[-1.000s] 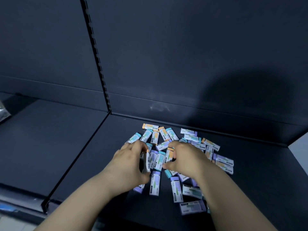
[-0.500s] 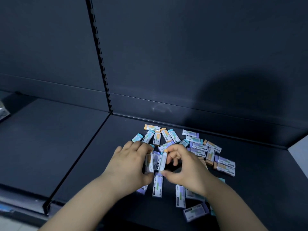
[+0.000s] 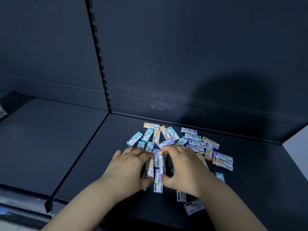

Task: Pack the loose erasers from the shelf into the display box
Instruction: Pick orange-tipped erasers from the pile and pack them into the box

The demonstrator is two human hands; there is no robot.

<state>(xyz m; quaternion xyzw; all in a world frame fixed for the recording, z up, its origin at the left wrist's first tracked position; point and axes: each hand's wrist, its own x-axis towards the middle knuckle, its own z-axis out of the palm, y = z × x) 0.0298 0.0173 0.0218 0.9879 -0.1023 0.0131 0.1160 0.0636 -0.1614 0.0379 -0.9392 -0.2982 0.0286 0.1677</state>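
Two dark shelf boards sit side by side here. The left board [image 3: 41,139] runs back to a slotted post [image 3: 100,55] on the rear wall, and the right board [image 3: 250,189] carries all the stock. The person's left hand [image 3: 128,165] is palm down at the near side of the heap. Its fingers and thumb are curled round an orange-labelled eraser [image 3: 150,165] held on its edge. Almost touching it, the right hand [image 3: 183,167] pinches an orange-tipped eraser [image 3: 160,162] upright between forefinger and thumb. A purple eraser [image 3: 158,182] lies flat just below the two held ones. The loose erasers [image 3: 166,134], teal, orange and purple, lie scattered on the right board behind and to the right of the hands, some overlapping. A stray eraser [image 3: 194,206] lies near the front edge, beside the right forearm.
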